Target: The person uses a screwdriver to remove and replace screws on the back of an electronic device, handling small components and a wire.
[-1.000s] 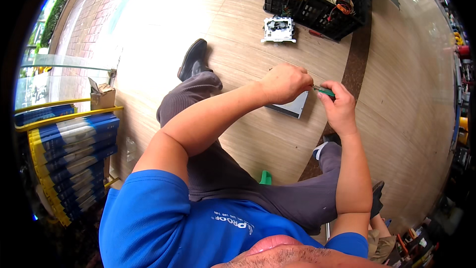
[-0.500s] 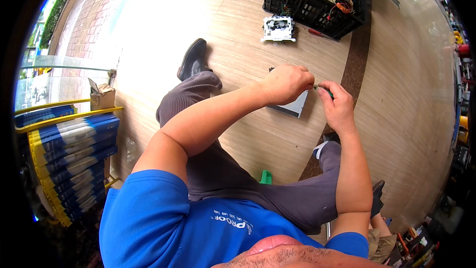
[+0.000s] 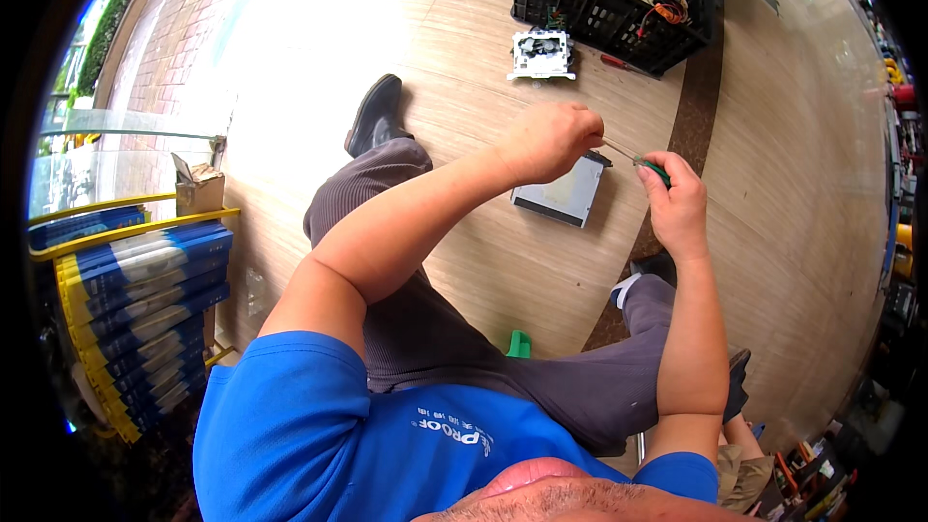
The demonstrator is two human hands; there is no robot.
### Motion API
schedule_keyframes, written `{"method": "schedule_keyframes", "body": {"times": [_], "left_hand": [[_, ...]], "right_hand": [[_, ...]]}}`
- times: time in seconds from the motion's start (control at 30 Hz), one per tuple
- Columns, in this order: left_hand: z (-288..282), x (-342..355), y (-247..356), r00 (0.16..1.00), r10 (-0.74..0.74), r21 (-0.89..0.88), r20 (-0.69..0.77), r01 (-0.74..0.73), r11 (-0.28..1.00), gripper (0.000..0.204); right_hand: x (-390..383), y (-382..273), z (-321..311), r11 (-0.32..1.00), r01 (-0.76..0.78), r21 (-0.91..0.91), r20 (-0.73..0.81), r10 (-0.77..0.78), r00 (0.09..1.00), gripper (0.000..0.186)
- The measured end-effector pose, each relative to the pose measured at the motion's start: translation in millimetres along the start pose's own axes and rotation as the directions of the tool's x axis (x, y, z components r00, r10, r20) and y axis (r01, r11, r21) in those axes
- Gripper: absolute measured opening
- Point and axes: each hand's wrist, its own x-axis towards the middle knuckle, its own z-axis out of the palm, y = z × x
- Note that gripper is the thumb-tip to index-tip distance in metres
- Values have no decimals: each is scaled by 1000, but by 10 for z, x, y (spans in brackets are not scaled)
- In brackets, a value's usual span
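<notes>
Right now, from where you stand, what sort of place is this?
Probably a small repair shop or store: a black crate of cables and mixed parts, a loose white mechanism on the floor, and blue packages stacked in a yellow rack.

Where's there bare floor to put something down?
Light floor shows between the silver box and green object, and between the dark brown strip and the far-right goods. It's crowded by the black crate, white mechanism and red tool, and around that box, near the left hand and right hand.
</notes>
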Motion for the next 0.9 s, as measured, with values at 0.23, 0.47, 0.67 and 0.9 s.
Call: {"method": "schedule_keyframes", "body": {"times": [0.23,0.47,0.67,0.9], "left_hand": [[-119,50,-84,987,-107,26,-117,111,994,18],[-105,-1,-4,993,-33,55,-111,39,998,17],[-25,23,33,999,46,59,-21,-45,997,15],[32,29,70,997,63,71,-47,-60,996,17]], "right_hand": [[3,112,-104,999,-24,-37,-106,20,994,14],[-24,99,-53,998,-55,-18,-41,54,998,14],[-13,21,11,999,-29,-17,-12,29,1000,14],[14,-27,99,1000,-8,-5,-6,8,1000,14]]}}
